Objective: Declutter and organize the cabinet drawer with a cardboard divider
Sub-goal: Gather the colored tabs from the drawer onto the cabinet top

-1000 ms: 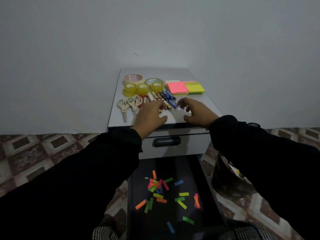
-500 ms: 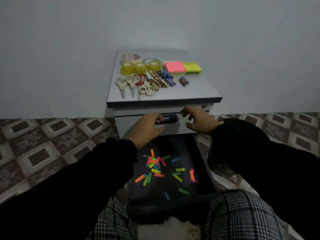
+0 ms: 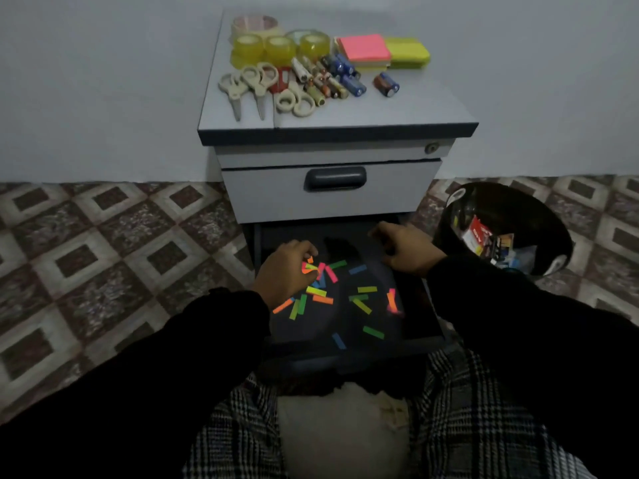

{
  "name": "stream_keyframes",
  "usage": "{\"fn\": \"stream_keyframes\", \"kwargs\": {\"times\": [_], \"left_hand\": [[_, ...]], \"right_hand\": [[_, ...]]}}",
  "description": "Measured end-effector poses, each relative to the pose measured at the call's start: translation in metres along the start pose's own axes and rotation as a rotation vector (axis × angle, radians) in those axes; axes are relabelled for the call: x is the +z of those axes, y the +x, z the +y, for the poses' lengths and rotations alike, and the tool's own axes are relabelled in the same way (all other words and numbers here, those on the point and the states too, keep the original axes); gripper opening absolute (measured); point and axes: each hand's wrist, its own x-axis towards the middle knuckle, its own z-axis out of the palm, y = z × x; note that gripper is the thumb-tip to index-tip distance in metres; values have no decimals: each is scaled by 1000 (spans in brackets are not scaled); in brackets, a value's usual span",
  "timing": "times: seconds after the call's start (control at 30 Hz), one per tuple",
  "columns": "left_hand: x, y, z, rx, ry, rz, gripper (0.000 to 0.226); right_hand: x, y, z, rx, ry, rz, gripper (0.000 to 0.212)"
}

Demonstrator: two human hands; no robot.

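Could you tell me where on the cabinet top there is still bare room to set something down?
The cabinet top is bare along its front edge and right side, beyond the lone batteries. The back left is crowded: tape rolls, scissors, sticky notes.

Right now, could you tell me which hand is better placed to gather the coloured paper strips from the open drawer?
Probably the left hand: it sits over the densest cluster of strips, fingers curled into them. The right hand hovers near the back, away from them.
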Motion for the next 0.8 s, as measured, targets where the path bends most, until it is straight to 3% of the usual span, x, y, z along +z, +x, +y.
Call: {"fn": "stream_keyframes", "kwargs": {"times": [0.37,0.5,0.6,0.7,0.8], "left_hand": [[46,0,-31,-184,10,-207,51],[62,1,-43,-306,114,-324,73],[79,1,-50,-502,127,-414,84],[93,5,-49,-624,155,-501,90],[98,10,-44,-578,158,-503,89]], "right_hand": [[70,17,35,141,32,-174,47],[89,25,55,394,-46,-245,48],[112,24,67,520,-99,-362,47],[132,27,67,533,-212,-409,48],[138,35,55,472,-196,-352,36]]}}
